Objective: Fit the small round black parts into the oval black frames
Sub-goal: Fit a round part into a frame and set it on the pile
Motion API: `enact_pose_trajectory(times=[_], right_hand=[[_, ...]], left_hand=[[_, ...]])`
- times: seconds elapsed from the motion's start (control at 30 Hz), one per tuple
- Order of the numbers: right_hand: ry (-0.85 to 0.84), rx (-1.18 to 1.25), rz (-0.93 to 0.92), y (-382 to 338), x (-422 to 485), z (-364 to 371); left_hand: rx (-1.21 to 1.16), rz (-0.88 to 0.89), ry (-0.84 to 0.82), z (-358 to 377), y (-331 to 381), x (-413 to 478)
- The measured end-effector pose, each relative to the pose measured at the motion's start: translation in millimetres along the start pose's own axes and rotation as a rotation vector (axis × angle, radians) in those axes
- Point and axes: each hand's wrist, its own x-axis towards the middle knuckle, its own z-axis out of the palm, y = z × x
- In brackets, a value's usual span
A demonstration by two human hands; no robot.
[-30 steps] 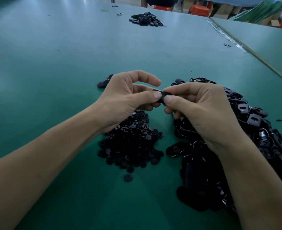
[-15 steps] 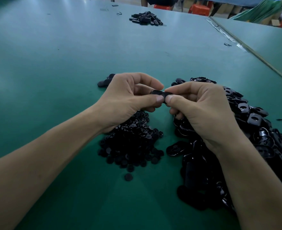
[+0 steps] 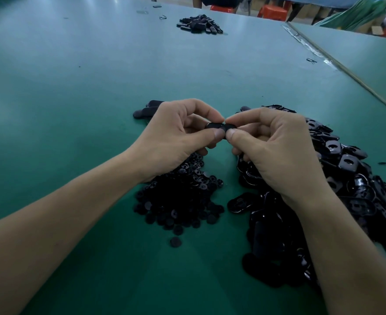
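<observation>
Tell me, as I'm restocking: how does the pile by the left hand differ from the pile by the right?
The round-part pile holds small discs; the frame pile holds larger ovals with holes. The round-part pile looks matte and compact; the frame pile is glossy and spreads wider. Both are black, loose on the green table.

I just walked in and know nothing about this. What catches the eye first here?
The two hands, close together mid-table: the left hand and right hand both pinch one small black piece between thumbs and fingertips. Beneath them lie two dark heaps on the green table, small round parts under the left hand and a bigger pile of glossy oval frames to the right. Another black pile sits far across.
</observation>
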Motion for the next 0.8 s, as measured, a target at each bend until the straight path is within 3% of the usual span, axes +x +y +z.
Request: enact_pose_trajectory(times=[0.27,0.8], right_hand=[[0.105,-0.313,-0.266,-0.6,-2.2,3.6],[0.078,-0.176,-0.252,3.2,1.1,3.9]], left_hand=[[-0.183,-0.097,0.083,4.7,2.0,1.3],[-0.293,-0.153,0.014,3.3,6.2,-0.1]])
